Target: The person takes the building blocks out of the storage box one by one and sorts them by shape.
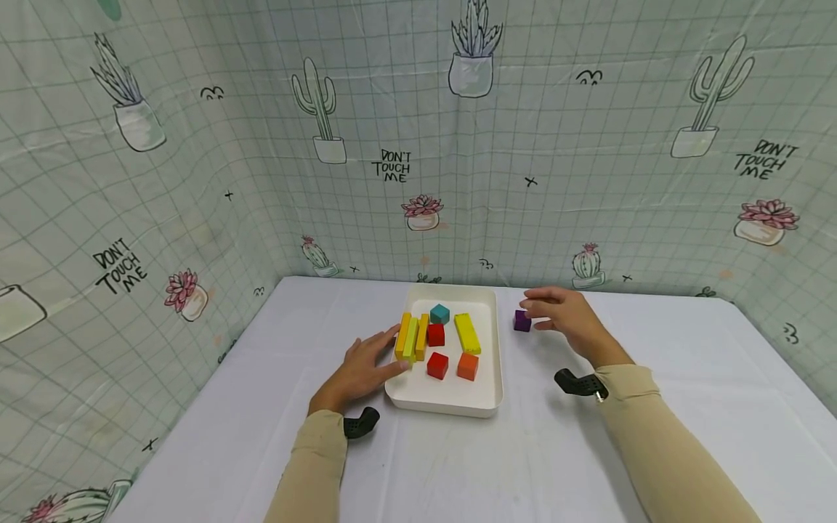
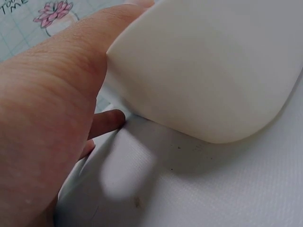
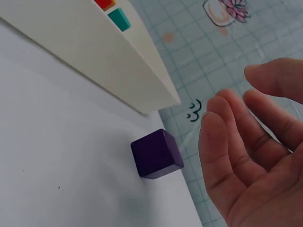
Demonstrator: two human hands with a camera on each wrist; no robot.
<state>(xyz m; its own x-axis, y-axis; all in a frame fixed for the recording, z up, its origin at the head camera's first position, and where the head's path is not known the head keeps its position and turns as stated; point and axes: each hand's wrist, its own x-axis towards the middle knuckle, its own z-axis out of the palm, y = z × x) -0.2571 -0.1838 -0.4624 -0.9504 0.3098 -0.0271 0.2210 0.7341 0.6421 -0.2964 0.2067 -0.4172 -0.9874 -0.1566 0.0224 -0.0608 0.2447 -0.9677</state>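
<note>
My left hand (image 1: 358,372) holds the left side of a white tray (image 1: 445,403), thumb over the rim and fingers along the outside. In the left wrist view the tray's outer wall (image 2: 199,80) fills the upper right, and one fingertip is by its base. To the right of the tray, a purple cube (image 1: 521,322) sits on the table. My right hand (image 1: 575,323) hovers beside it, thumb and fingers apart and loosely bent. The right wrist view shows a gap between those fingers and the purple cube (image 3: 155,153).
Inside the tray lie two red cubes, an orange cube (image 1: 467,366), a teal block (image 1: 439,314) and a long yellow block (image 1: 467,334). Several yellow bars (image 1: 402,336) stand side by side at its left wall. A cactus-print cloth (image 1: 490,145) hangs behind the white table (image 1: 458,472).
</note>
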